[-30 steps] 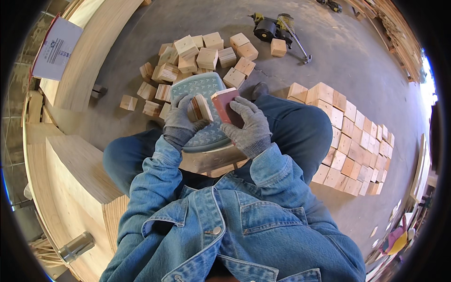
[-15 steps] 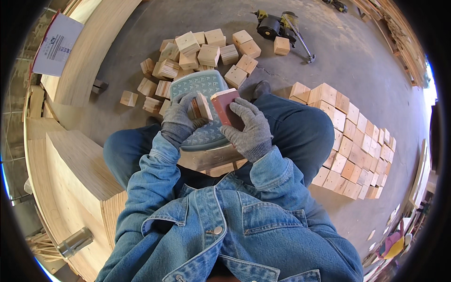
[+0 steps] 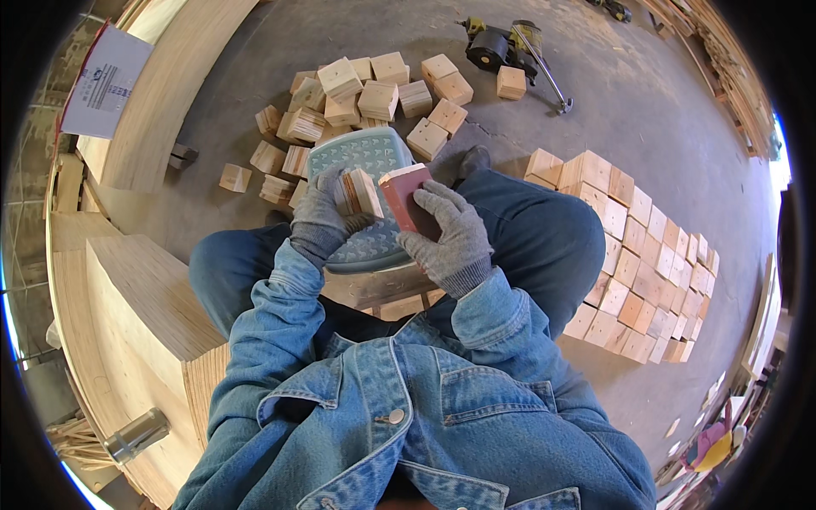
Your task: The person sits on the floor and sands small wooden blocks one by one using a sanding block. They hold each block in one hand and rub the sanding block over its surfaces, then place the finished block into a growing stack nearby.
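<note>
Both my hands wear grey knit gloves and are held above a pale blue-green plastic stool (image 3: 353, 151) between my knees. My left hand (image 3: 316, 219) is closed around a small layered wooden block (image 3: 361, 194), its pale edge turned to the right. In my right hand (image 3: 453, 231) is a reddish-brown sanding block (image 3: 408, 197), gripped by fingers and thumb, with a pale upper edge. A narrow gap separates the two blocks. The palm side of each hand is hidden.
Beyond the stool lies a loose heap of wooden blocks (image 3: 376, 99). Neatly stacked blocks (image 3: 633, 255) stand at the right. A nail gun (image 3: 500, 47) rests on the floor at the far side, near a hammer (image 3: 544, 68). Large timber beams (image 3: 140, 293) line the left.
The wooden block in my left hand has tilted slightly, and the sanding block in my right hand has shifted a little. Both grips stay the same.
</note>
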A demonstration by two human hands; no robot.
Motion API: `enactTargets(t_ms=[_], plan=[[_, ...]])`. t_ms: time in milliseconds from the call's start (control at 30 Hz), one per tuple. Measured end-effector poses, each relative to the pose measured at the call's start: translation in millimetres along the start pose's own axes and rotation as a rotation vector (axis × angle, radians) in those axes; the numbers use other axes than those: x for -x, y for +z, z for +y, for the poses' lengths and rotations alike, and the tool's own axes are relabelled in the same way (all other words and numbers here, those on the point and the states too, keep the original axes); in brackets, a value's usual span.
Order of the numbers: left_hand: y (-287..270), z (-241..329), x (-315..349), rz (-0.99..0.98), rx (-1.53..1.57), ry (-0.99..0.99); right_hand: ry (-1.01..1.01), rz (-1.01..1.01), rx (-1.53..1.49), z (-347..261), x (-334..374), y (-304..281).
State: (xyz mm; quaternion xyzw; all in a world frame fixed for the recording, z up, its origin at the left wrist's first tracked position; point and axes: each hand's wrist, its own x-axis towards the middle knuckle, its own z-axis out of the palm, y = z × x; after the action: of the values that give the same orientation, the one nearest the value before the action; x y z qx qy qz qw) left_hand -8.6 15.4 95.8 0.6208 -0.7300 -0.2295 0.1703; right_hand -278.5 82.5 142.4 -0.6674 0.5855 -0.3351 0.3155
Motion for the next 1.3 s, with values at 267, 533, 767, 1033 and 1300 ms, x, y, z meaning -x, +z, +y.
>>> enactTargets(t_ms=[267, 533, 767, 1033, 1300], plan=[[-5.8, 8.5, 4.6, 0.024, -0.075, -0.024, -0.003, 0.024, 0.033, 12.2, 0.4, 4.8], [-10.6, -5.1, 14.7, -0.049, -0.111, -0.168, 0.069, -0.042, 0.126, 12.8, -4.2, 19.7], [-20.2, -14.4, 15.3, -0.149, 0.079, -0.187, -0.017, -0.031, 0.261, -3.2, -18.6, 32.3], [-19.1, -16.1, 16.0, -0.14, 0.128, -0.221, -0.192, -0.058, 0.567, -31.4, -57.8, 47.7], [-12.9, -24.0, 16.6, -0.129, 0.151, -0.215, -0.171, -0.148, 0.678, -42.2, -62.4, 60.6]])
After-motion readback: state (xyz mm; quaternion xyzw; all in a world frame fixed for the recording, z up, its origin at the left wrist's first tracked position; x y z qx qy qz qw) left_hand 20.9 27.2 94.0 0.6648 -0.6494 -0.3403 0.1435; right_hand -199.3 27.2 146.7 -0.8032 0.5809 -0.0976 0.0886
